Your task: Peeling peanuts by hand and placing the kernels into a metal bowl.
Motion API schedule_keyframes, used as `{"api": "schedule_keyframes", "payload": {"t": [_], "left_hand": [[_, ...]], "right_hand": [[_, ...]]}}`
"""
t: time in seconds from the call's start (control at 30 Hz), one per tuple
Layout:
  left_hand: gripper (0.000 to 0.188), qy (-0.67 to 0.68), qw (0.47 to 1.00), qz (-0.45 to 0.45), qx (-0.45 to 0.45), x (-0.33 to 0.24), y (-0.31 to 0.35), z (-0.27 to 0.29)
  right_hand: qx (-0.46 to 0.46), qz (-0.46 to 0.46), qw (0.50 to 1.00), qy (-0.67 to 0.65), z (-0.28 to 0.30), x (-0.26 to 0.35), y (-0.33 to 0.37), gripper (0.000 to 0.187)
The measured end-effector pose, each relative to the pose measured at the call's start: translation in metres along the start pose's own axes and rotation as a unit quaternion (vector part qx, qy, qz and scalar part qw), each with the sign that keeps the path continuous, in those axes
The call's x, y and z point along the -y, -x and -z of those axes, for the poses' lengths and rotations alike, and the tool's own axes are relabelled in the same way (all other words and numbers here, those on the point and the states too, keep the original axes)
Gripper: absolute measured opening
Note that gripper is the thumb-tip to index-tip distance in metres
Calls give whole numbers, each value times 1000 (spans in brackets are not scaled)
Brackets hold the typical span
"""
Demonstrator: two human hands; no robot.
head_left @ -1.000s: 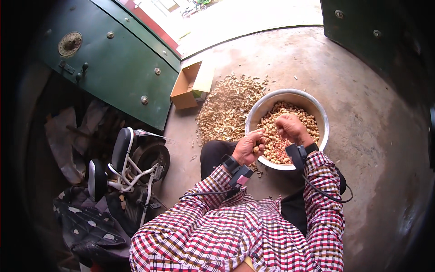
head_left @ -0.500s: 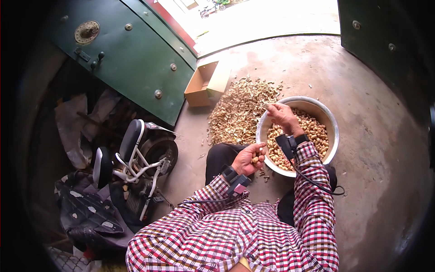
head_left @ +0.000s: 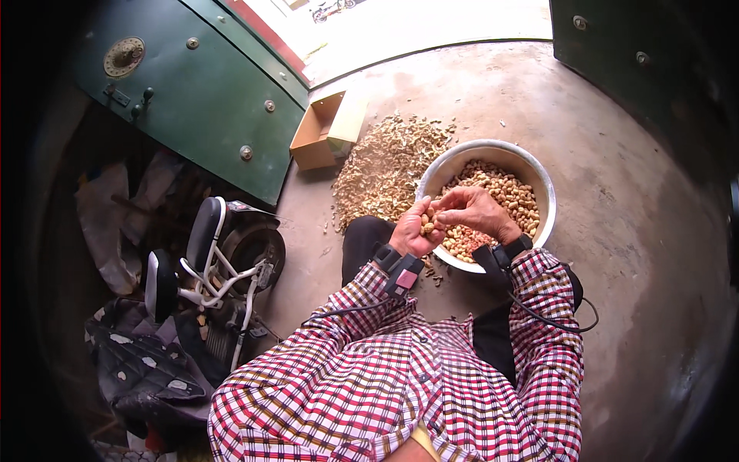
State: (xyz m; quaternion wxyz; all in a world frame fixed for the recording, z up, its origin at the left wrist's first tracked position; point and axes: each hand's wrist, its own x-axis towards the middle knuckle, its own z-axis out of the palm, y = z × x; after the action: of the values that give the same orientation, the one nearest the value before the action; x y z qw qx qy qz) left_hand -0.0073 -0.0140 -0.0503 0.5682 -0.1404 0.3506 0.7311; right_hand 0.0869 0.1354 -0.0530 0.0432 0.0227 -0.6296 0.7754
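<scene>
Concrete floor (head_left: 616,239) throughout, stained toward 3 o'clock. Clock centred on the hands; 12 is straight ahead.

Nearest: checked shirt (head_left: 369,377) at 6, black strapped device (head_left: 402,276) on the left wrist, another (head_left: 499,256) on the right. Left hand (head_left: 412,234): palm up, fingers curled round a few peanuts (head_left: 429,224). Right hand (head_left: 481,212): just beside it, over the near-left edge of the basin; thumb and fingers narrowed toward the left fingertips. Cannot tell whether anything is between them.

Metal basin (head_left: 531,167) at 2–3, holding unshelled peanuts (head_left: 514,192) with reddish kernels (head_left: 459,233) on the near side. Shell heap (head_left: 389,173) at 11, beside the basin.

Further out: dark quilted cover (head_left: 146,362) at 8; small white-framed vehicle (head_left: 212,266) with black seats at 9; open cardboard box (head_left: 312,155) at 10, near the heap.

Farthest: green door (head_left: 208,100) at 10, dark door panel (head_left: 616,88) at 2, bright doorway (head_left: 446,23) at 12.
</scene>
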Motion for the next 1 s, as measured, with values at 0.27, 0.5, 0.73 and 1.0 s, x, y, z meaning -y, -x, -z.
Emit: {"api": "schedule_keyframes", "payload": {"t": [0.27, 0.5, 0.73, 1.0], "left_hand": [[21, 23, 999, -11, 22, 2, -17, 6], [23, 77, 997, -27, 9, 1, -18, 14], [26, -27, 998, -50, 6, 6, -4, -8], [17, -183, 982, -48, -23, 11, -3, -17]], "right_hand": [[-90, 178, 937, 285, -22, 15, 11, 21], [-112, 118, 972, 171, -10, 2, 1, 20], [-143, 68, 965, 209, 4, 2, -3, 15], [-94, 138, 947, 276, 11, -13, -1, 20]]}}
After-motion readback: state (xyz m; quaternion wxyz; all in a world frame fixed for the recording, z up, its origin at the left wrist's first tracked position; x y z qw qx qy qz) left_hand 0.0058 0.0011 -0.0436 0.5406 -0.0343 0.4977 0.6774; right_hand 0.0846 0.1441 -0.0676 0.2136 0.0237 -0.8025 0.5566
